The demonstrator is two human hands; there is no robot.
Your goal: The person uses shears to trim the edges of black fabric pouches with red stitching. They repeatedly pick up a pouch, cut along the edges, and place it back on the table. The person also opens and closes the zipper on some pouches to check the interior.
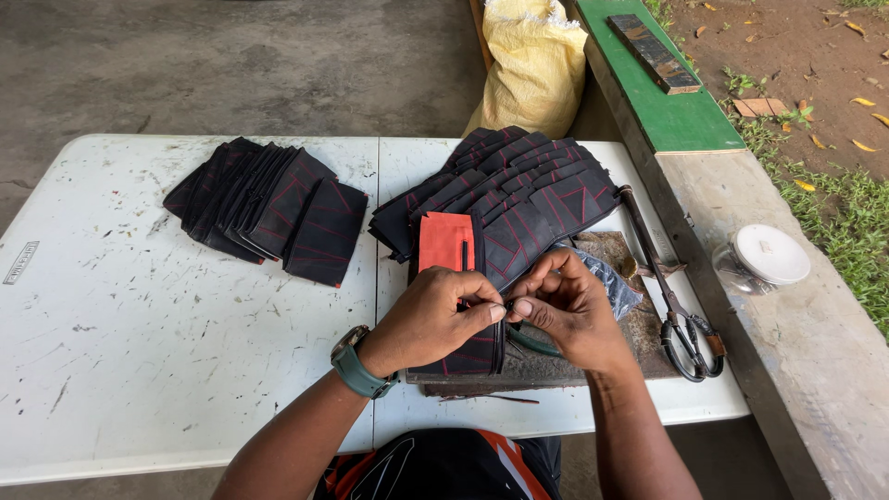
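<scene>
A black wallet-like piece with red stitching and an orange-red lining (447, 243) lies open on a dark board (556, 366) in front of me. My left hand (431, 319) presses on the piece, thumb and forefinger pinched at its right edge. My right hand (569, 310) meets it there, fingertips pinched on the same edge. A green-handled tool (532, 341) shows under my right hand. I cannot tell which fingers hold it.
Two fanned stacks of black stitched pieces lie on the white folding table (139, 370): one at left (269, 208), one at centre (519, 185). Large scissors (671, 306) lie at the right edge. A yellow sack (532, 65), green ledge (667, 102) and lidded jar (764, 259) are beyond.
</scene>
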